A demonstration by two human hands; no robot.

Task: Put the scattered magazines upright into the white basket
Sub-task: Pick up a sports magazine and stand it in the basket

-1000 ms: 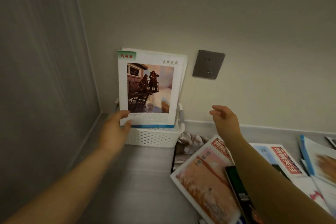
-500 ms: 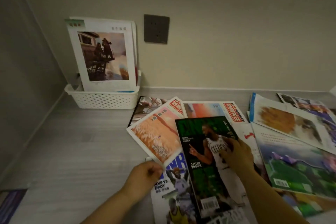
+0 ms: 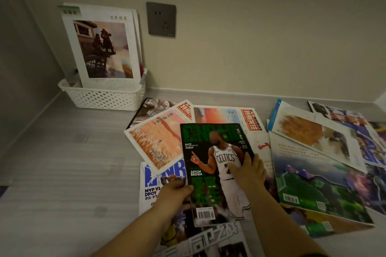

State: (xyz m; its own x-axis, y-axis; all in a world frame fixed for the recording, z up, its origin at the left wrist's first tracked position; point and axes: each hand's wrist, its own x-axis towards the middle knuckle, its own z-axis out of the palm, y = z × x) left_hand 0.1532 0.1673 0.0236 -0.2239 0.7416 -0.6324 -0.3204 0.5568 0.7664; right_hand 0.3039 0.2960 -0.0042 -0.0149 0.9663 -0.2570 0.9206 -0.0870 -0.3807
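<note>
Grip on the green magazine (image 3: 211, 169) is two-handed. The left hand (image 3: 173, 194) has its fingers (image 3: 186, 188) curled at the left edge, and the right hand (image 3: 249, 171) lays its thumb on the cover with the other fingers wrapped round the right edge. This magazine sits on top of the scattered pile on the tabletop (image 3: 62, 162), to the right of the white basket (image 3: 104, 98), nearer the person and well apart from it.

The basket stands in the corner, and the upright magazines (image 3: 104, 48) in it lean back on the wall behind.

Several things could go wrong from here:
- The cover looks thin and glossy, so it may sag or slip if lifted by its side edges alone.
- It overlaps the orange magazine (image 3: 158, 144) and the blue magazine (image 3: 154, 177). Dragging it rather than lifting could pull them along and shift the pile.
- The basket is low beside the tall pages it holds. A lower corner could catch on the rim, or a push against the leaning stack could tip it forward or shove the light basket.

I judge that a clean lift and a straight downward entry in front of the stack would avoid most of this.
</note>
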